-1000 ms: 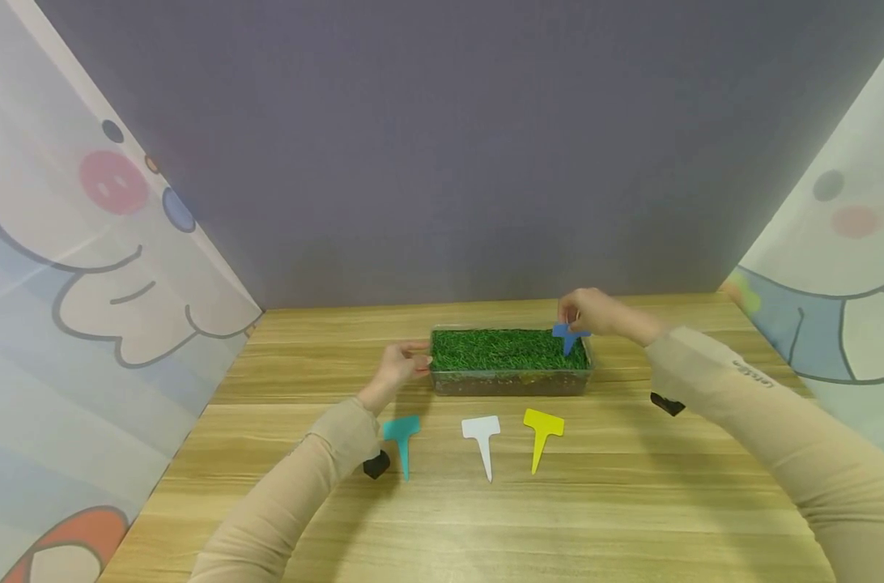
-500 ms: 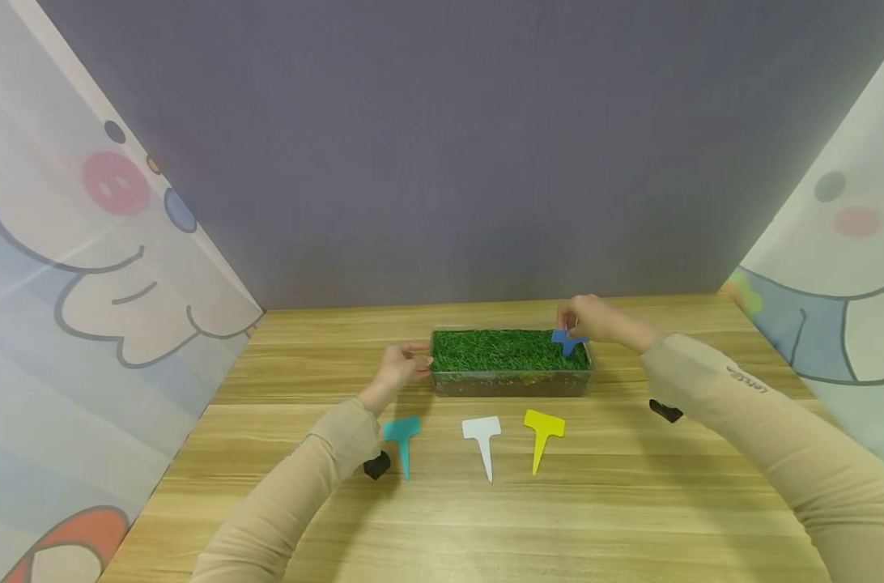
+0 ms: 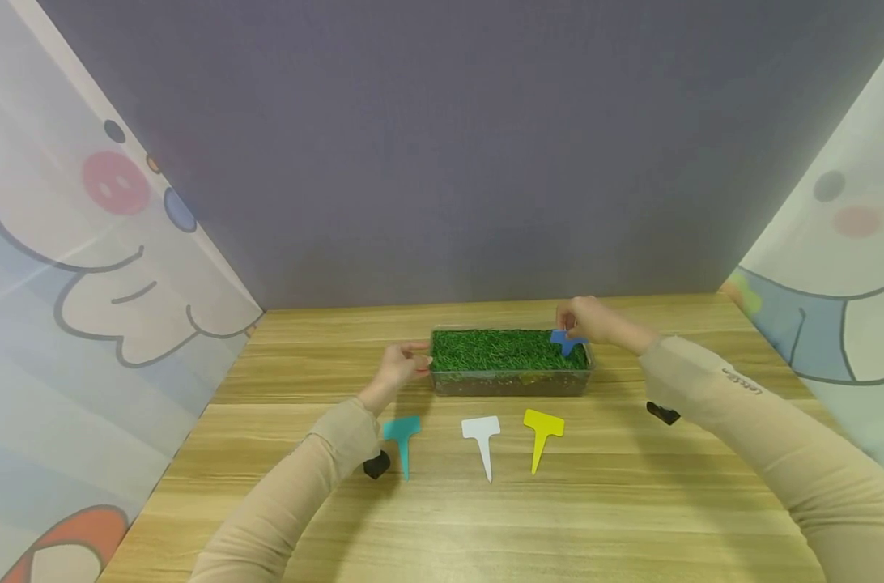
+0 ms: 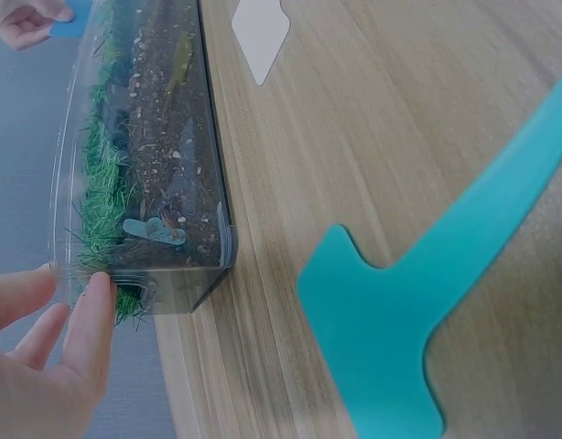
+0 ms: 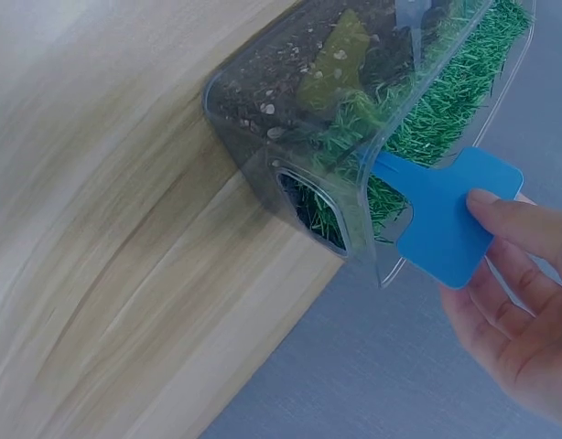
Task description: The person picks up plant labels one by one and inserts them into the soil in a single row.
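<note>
A clear planter box [image 3: 511, 384] filled with dark soil and topped with green grass stands on the table. At its left end my left hand [image 3: 397, 368] touches the end wall with its fingertips, fairly straight in the left wrist view. My right hand [image 3: 591, 318] pinches the head of a blue T-shaped plant label [image 5: 450, 215] between thumb and fingers, its stem tip down in the grass at the right end. Three more plant labels lie in front of the box: teal [image 3: 402, 429], white [image 3: 481, 427] and yellow [image 3: 543, 423].
The wooden table [image 3: 442, 526] meets a grey panel [image 3: 442, 162] behind the box. Printed cloth sheets [image 3: 121, 243] hang on both sides. Dark wrist-camera parts [image 3: 376, 464] show under the sleeves.
My right hand has moved down slightly with the blue plant label, whose stem is sunk deeper into the grass. The left hand and the other labels have stayed put.
</note>
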{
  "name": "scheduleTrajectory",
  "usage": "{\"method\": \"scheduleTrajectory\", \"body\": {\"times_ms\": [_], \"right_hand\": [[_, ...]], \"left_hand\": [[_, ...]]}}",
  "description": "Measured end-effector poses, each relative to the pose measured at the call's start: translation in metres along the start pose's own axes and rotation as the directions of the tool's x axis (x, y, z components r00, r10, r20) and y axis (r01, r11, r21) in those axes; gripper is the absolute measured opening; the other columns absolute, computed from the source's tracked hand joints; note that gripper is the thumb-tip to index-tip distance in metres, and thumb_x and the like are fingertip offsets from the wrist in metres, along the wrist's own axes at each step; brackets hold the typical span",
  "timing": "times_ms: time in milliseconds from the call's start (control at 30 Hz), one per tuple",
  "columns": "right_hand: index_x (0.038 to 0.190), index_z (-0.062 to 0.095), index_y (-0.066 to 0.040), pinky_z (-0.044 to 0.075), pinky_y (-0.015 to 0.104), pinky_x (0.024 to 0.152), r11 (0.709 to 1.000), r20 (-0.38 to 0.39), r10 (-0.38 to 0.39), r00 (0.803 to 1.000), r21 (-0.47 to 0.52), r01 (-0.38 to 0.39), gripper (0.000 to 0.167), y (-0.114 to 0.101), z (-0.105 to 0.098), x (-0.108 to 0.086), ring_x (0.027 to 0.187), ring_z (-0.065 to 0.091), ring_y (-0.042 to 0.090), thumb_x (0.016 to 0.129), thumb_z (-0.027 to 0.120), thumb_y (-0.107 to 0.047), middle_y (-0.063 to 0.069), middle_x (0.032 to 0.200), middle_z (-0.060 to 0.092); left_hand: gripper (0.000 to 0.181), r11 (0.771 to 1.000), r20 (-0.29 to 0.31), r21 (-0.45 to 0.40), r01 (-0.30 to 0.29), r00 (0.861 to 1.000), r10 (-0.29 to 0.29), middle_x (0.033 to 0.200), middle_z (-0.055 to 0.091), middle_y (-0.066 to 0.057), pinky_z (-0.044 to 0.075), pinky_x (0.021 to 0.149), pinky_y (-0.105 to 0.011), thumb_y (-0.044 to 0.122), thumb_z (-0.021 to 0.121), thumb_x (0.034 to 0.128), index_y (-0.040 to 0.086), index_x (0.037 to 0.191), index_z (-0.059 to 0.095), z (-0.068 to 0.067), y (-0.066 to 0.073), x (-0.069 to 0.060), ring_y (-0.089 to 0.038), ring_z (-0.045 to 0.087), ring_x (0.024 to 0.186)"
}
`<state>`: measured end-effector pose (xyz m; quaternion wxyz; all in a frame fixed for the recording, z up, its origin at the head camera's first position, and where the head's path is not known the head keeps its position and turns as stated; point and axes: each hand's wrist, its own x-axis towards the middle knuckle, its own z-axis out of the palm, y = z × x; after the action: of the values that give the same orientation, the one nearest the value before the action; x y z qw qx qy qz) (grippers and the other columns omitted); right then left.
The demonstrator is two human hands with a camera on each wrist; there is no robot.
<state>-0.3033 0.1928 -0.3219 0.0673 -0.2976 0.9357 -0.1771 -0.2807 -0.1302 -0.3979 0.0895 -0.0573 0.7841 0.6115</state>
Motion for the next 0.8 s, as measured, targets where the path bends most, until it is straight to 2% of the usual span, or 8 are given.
{"method": "scheduleTrajectory", "body": {"times_ms": [400,800], "right_hand": [[0.075,0.060,-0.002,0.049,0.034,0.058,1.000,-0.032,-0.001,0.999,-0.027,0.000,0.011,-0.0040,0.0028,0.0016,0.064,0.053,0.018,0.072,0.064,0.008,0.005,0.069,0.058],[0.076,0.060,-0.003,0.051,0.035,0.060,0.999,-0.016,0.031,0.999,-0.020,-0.031,0.010,-0.0025,0.0039,0.0040,0.067,0.054,0.020,0.074,0.065,0.006,0.007,0.072,0.058]], "left_hand": [[0.036,1.000,-0.008,-0.012,0.003,1.000,-0.003,0.102,0.054,-0.024,0.053,0.081,-0.034,-0.005,0.056,0.0821,-0.005,0.118,0.052,0.0014,0.0017,-0.0015,-0.031,0.060,0.088],[0.035,0.999,-0.001,-0.040,0.000,1.000,0.000,0.099,0.052,-0.023,0.052,0.083,-0.037,-0.006,0.056,0.0822,-0.007,0.117,0.052,0.0010,0.0029,-0.0026,-0.032,0.060,0.089]]}}
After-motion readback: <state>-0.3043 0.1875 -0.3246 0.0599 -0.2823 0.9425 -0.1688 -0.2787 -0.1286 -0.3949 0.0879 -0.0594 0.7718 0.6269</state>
